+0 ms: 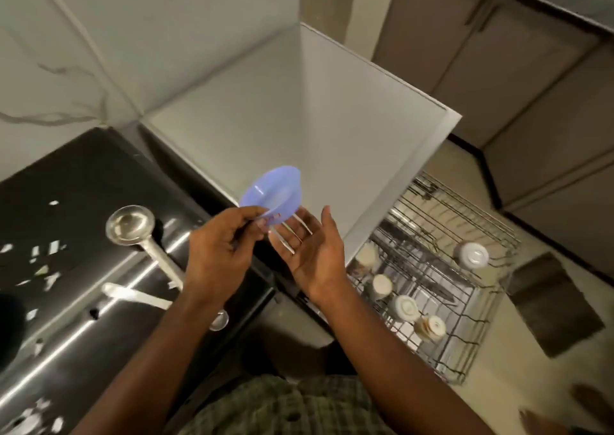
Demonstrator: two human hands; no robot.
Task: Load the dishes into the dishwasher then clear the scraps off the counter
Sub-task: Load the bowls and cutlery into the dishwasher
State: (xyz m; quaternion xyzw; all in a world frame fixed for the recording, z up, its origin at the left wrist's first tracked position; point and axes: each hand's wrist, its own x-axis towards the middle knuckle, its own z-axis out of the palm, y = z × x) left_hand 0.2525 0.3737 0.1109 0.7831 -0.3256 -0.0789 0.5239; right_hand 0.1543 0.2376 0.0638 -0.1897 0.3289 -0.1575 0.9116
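one blue plastic bowl (270, 193) is being held up in the air above the counter's edge, tilted with its opening facing left and up. the left hand (222, 242) is pinching the bowl's lower rim between curled fingers and thumb, and it looks to be gripping thin pale utensil handles (288, 235) as well; what they belong to cannot be told, but at least two are sticking out beneath the bowl. the right hand (312, 249) is lying open, palm up and fingers straight, just under the bowl, with those handles resting across its fingers.

to the right and lower down, one wire dish rack (465, 288) is standing pulled out, and five pale cups (471, 255) are sitting upside down in it, four grouped along its near left side and one apart toward the far right.

on the dark glossy counter (93, 175) at left, one steel ladle (133, 227) is lying with its bowl facing up, and one pale spoon-like utensil (139, 296) is lying nearer the person, partly hidden by the left forearm. many small white scraps (46, 268) are lying scattered over the counter's left side, too many and too blurred to count.

a white panel (299, 112) is rising behind the bowl, and grey cabinet doors (498, 52) are lining the far right. the person is wearing a green checked shirt (282, 408). no writing can be read.
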